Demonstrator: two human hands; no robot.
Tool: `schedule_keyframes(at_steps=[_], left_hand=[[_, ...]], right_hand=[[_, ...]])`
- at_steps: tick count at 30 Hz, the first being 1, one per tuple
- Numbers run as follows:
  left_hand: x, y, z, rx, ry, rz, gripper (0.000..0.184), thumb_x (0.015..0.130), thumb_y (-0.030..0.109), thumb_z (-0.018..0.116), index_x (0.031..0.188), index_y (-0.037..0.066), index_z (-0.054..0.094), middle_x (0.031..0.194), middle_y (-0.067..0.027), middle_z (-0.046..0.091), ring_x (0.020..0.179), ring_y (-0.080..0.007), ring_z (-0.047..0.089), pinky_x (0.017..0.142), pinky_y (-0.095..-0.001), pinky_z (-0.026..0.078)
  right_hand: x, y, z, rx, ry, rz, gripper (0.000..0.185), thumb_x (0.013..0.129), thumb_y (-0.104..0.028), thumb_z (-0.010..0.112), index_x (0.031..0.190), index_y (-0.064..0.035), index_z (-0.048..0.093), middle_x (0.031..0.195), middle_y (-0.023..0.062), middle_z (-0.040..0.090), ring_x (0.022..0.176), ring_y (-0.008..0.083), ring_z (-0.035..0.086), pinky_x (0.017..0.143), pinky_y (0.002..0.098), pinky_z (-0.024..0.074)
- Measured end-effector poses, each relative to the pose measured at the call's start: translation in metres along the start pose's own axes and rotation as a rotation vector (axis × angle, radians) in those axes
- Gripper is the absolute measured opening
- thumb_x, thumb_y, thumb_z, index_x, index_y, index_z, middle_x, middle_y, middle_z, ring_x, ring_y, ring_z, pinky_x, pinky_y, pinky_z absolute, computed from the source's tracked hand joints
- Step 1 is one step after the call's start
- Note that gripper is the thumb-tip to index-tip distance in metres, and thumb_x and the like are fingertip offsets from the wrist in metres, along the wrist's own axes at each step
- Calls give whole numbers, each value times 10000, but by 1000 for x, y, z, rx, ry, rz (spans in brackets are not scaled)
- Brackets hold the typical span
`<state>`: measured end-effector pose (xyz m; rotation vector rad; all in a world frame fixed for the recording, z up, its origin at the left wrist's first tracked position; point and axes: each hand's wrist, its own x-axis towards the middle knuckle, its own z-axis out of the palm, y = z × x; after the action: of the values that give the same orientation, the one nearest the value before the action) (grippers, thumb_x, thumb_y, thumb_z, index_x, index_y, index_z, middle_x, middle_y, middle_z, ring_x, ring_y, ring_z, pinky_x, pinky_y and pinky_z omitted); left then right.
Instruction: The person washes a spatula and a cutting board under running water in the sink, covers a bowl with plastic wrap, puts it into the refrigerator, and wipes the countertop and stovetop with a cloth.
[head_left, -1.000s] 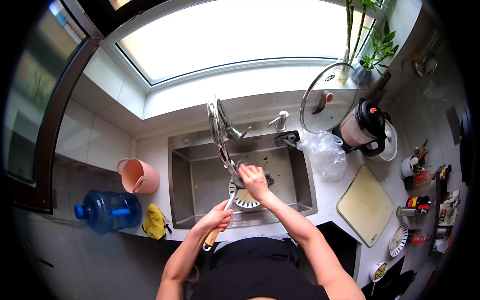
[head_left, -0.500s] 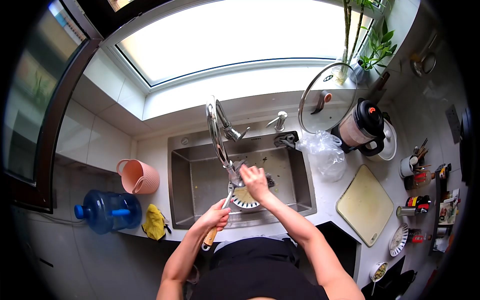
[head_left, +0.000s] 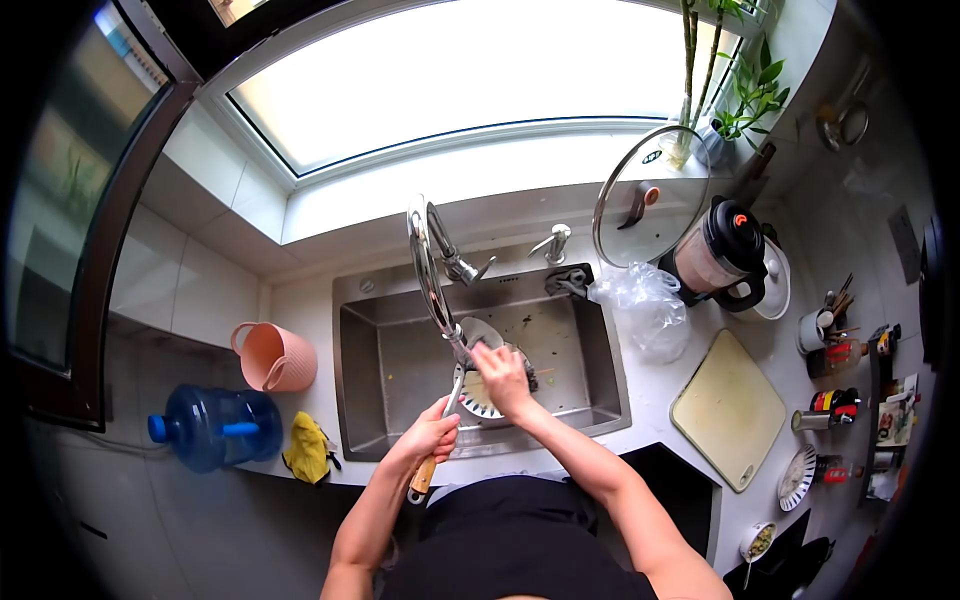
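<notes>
The long-handled utensil (head_left: 458, 391) slants over the near-left part of the sink (head_left: 590, 372), its head beside the spout of the faucet (head_left: 423, 272) and its wooden grip past the near rim. The left hand (head_left: 433, 436) is wrapped around the handle. The right hand (head_left: 502, 379) is at the head end, fingers close together; blur makes it impossible to tell whether they pinch anything. Work on the utensil looks underway rather than finished, since both hands are on it.

Under them in the sink lies a striped-rim plate (head_left: 481, 402), which appears left to deal with, as do food scraps (head_left: 528, 321) on the sink floor beyond. Whether the head is clean cannot be made out. On the right counter lies a cutting board (head_left: 730, 410); at left, a yellow cloth (head_left: 308, 450).
</notes>
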<state>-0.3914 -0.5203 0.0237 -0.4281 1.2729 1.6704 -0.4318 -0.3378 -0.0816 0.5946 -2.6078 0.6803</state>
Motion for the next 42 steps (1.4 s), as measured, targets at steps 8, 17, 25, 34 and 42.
schedule_keyframes(at_steps=[8, 17, 25, 34, 42], left_hand=[[3, 0, 3, 19, 46, 39, 371, 1007, 117, 389, 1369, 192, 365, 534, 38, 283, 379, -63, 254, 327, -231, 270], [5, 2, 4, 42, 52, 31, 371, 1006, 117, 386, 1368, 194, 368, 534, 36, 281, 382, -64, 258, 327, -235, 270], [10, 7, -2, -14, -34, 20, 410, 1006, 131, 395, 1406, 190, 322, 537, 35, 303, 377, -69, 268, 330, -237, 285], [10, 4, 10, -5, 53, 45, 377, 1011, 147, 402, 1380, 214, 362, 522, 47, 269, 373, -60, 261, 324, -231, 278], [15, 0, 1, -79, -27, 17, 412, 1010, 136, 387, 1412, 198, 324, 545, 31, 304, 370, -67, 273, 316, -228, 281]], right_hand=[[-3, 2, 2, -66, 0, 136, 392, 757, -66, 575, 1138, 12, 625, 1203, 109, 616, 928, 236, 548, 798, 370, 432], [-1, 12, 4, -112, 37, 191, 362, 760, -76, 588, 1110, -3, 641, 1168, 125, 624, 932, 244, 552, 786, 383, 435], [15, 7, -6, 186, 26, 134, 407, 698, -23, 635, 1104, -44, 659, 1155, 77, 637, 938, 255, 547, 811, 378, 440], [16, 16, -15, 701, -48, 98, 375, 668, 14, 630, 1023, -87, 698, 1044, 51, 651, 946, 266, 554, 858, 383, 454], [13, 60, -29, 61, 28, 188, 418, 667, -15, 649, 1078, -86, 671, 1049, 38, 629, 960, 247, 547, 807, 382, 423]])
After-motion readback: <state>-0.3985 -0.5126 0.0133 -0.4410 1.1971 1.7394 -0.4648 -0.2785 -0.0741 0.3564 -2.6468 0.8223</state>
